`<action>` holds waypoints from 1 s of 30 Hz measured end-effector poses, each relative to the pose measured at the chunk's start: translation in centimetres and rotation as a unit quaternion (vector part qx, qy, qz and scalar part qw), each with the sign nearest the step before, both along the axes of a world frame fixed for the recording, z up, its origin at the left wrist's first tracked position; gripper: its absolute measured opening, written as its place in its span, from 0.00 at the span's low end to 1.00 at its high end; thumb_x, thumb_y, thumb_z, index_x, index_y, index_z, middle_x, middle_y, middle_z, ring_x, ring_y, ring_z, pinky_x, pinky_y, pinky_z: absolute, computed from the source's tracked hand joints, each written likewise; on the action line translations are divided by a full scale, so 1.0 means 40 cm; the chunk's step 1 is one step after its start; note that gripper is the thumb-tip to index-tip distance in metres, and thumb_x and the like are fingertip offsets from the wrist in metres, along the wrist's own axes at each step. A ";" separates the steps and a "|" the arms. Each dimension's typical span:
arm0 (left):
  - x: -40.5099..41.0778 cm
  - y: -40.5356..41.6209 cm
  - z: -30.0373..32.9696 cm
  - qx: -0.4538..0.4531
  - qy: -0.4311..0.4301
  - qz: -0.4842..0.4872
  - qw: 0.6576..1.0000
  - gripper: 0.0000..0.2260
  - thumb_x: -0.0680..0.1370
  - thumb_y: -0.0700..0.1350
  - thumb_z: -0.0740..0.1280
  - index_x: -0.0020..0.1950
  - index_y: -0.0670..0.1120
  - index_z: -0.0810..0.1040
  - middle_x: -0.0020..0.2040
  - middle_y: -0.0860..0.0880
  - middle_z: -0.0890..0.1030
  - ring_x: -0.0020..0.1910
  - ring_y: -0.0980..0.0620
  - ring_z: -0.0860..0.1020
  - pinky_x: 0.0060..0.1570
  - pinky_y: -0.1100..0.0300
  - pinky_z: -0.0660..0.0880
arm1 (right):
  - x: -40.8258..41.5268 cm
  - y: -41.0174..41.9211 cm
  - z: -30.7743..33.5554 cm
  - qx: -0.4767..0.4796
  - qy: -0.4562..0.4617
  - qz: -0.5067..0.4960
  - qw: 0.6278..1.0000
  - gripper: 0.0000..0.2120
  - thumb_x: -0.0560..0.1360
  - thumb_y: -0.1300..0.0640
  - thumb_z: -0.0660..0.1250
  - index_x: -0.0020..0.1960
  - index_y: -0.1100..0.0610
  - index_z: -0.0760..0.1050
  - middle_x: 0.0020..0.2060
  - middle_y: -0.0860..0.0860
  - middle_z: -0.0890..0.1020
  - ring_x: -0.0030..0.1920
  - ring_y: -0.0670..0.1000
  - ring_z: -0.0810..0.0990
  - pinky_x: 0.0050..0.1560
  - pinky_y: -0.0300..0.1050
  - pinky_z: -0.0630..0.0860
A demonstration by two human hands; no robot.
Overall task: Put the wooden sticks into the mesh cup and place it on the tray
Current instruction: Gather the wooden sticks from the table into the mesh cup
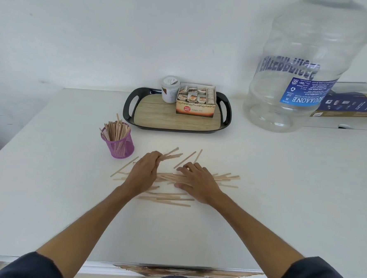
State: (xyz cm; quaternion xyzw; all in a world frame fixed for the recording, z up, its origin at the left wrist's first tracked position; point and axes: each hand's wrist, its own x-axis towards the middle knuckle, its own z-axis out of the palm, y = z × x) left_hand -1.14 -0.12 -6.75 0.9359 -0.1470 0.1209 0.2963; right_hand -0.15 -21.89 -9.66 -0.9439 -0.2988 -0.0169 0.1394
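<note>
Midway, the left hand pinches several wooden sticks in its grip while the right hand presses flat on the tabletop scatter — next, dropping them into the mesh cup — well short of the tray.

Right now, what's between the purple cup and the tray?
Nothing: in the head view, only bare white table lies between the cup and the tray. The loose sticks lie nearer the person.
</note>
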 end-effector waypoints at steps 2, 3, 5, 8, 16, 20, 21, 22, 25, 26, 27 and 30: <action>0.006 -0.009 0.017 -0.059 0.003 0.017 0.998 0.06 0.83 0.39 0.56 0.49 0.46 0.69 0.38 0.53 0.72 0.34 0.56 0.69 0.33 0.62 0.62 | 0.000 0.019 0.004 0.008 0.000 0.004 1.000 0.20 0.80 0.43 0.61 0.67 0.52 0.73 0.61 0.50 0.74 0.60 0.52 0.72 0.56 0.48 0.71; 0.009 -0.014 0.024 -0.088 0.007 0.024 0.996 0.06 0.83 0.38 0.56 0.48 0.45 0.69 0.37 0.53 0.72 0.33 0.55 0.69 0.32 0.62 0.62 | 0.001 0.027 0.006 0.015 -0.004 0.006 1.000 0.17 0.81 0.46 0.61 0.65 0.53 0.74 0.61 0.50 0.75 0.59 0.53 0.73 0.55 0.47 0.71; 0.015 -0.020 0.036 -0.137 0.025 0.037 0.990 0.07 0.83 0.37 0.55 0.47 0.44 0.68 0.38 0.51 0.74 0.31 0.54 0.68 0.31 0.59 0.63 | 0.001 0.040 0.008 0.018 -0.015 0.010 1.000 0.13 0.82 0.52 0.60 0.63 0.56 0.75 0.59 0.51 0.76 0.58 0.53 0.74 0.53 0.47 0.72; 0.023 -0.019 0.047 -0.181 0.049 0.056 0.981 0.07 0.83 0.37 0.55 0.46 0.44 0.67 0.40 0.52 0.76 0.33 0.48 0.70 0.33 0.56 0.65 | -0.004 0.049 0.007 0.003 -0.029 0.016 0.999 0.12 0.83 0.56 0.58 0.62 0.59 0.74 0.58 0.53 0.77 0.58 0.55 0.74 0.53 0.49 0.73; 0.037 -0.019 0.055 -0.285 0.096 0.099 0.949 0.09 0.82 0.35 0.54 0.44 0.44 0.68 0.42 0.51 0.76 0.43 0.57 0.73 0.45 0.60 0.70 | -0.007 0.062 0.012 -0.067 -0.049 0.023 0.996 0.11 0.81 0.64 0.56 0.61 0.62 0.70 0.55 0.56 0.76 0.55 0.56 0.74 0.48 0.49 0.73; 0.051 -0.014 0.075 -0.357 0.112 0.094 0.923 0.11 0.81 0.35 0.53 0.42 0.45 0.69 0.36 0.52 0.70 0.34 0.56 0.66 0.36 0.64 0.65 | 0.000 0.049 0.026 0.039 -0.004 -0.006 0.999 0.05 0.82 0.62 0.56 0.53 0.59 0.70 0.44 0.53 0.77 0.43 0.55 0.76 0.41 0.50 0.73; 0.055 -0.011 0.083 -0.379 0.113 0.092 0.914 0.12 0.81 0.35 0.53 0.41 0.45 0.70 0.34 0.52 0.69 0.33 0.57 0.65 0.34 0.65 0.64 | 0.002 0.044 0.034 0.084 0.018 -0.024 0.996 0.06 0.83 0.60 0.55 0.53 0.58 0.70 0.41 0.52 0.77 0.40 0.55 0.75 0.40 0.49 0.73; 0.059 -0.009 0.093 -0.402 0.113 0.090 0.904 0.12 0.80 0.36 0.53 0.40 0.46 0.70 0.33 0.53 0.68 0.31 0.58 0.64 0.31 0.67 0.63 | 0.004 0.040 0.043 0.134 0.048 -0.044 0.989 0.08 0.83 0.57 0.54 0.53 0.58 0.71 0.39 0.51 0.78 0.38 0.54 0.76 0.40 0.49 0.73; 0.072 -0.005 0.122 -0.454 0.115 0.093 0.879 0.13 0.80 0.37 0.56 0.37 0.48 0.68 0.29 0.55 0.66 0.28 0.58 0.62 0.27 0.68 0.60 | 0.017 0.036 0.069 0.325 0.141 -0.099 0.930 0.08 0.83 0.56 0.57 0.52 0.58 0.73 0.36 0.48 0.78 0.37 0.52 0.75 0.40 0.45 0.72; 0.075 -0.006 0.129 -0.464 0.115 0.093 0.873 0.14 0.80 0.37 0.59 0.36 0.49 0.68 0.28 0.56 0.65 0.27 0.59 0.62 0.26 0.68 0.60 | 0.024 0.037 0.077 0.375 0.161 -0.116 0.905 0.08 0.83 0.57 0.58 0.52 0.58 0.74 0.35 0.48 0.76 0.36 0.50 0.73 0.38 0.44 0.70; 0.076 -0.008 0.135 -0.471 0.113 0.090 0.870 0.14 0.79 0.38 0.61 0.34 0.50 0.68 0.27 0.57 0.65 0.26 0.59 0.62 0.25 0.67 0.61 | 0.031 0.038 0.086 0.410 0.176 -0.132 0.885 0.08 0.83 0.57 0.58 0.52 0.57 0.74 0.34 0.48 0.74 0.35 0.49 0.70 0.37 0.43 0.68; 0.074 -0.021 0.141 -0.484 0.089 0.086 0.866 0.17 0.78 0.43 0.68 0.30 0.52 0.70 0.25 0.55 0.66 0.24 0.58 0.62 0.24 0.66 0.62 | 0.048 0.042 0.107 0.469 0.204 -0.169 0.843 0.10 0.83 0.58 0.55 0.51 0.57 0.75 0.33 0.48 0.70 0.34 0.48 0.66 0.38 0.45 0.64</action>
